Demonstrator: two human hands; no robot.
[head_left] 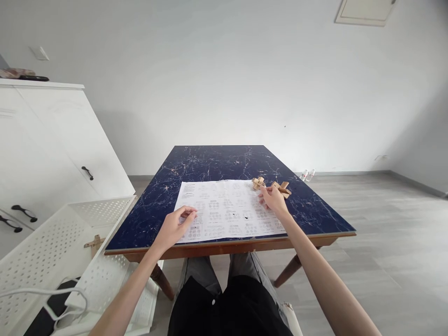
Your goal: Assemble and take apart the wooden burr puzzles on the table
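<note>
A large white printed sheet [217, 191], with rows of small drawings and text, lies flat near the table's front edge. Over its left side is my left hand [179, 225], fingers loosely bent, with nothing visible in it. My right hand [273, 199] is over the sheet's right side, its fingers slightly spread. Its fingertips reach the near side of a small wooden interlocking puzzle [258, 181]; whether they touch it I cannot tell. Just behind that hand, a second wooden puzzle [284, 187] of crossed bars sits on the table, partly covered by the fingers.
The blue marbled table [217, 161] has a wooden edge. At the left, a white perforated bin [38, 254] holds a wooden piece [94, 243] and a white cable [42, 291], beside a white cabinet [52, 135]. Clear bottles [308, 175] stand by the wall.
</note>
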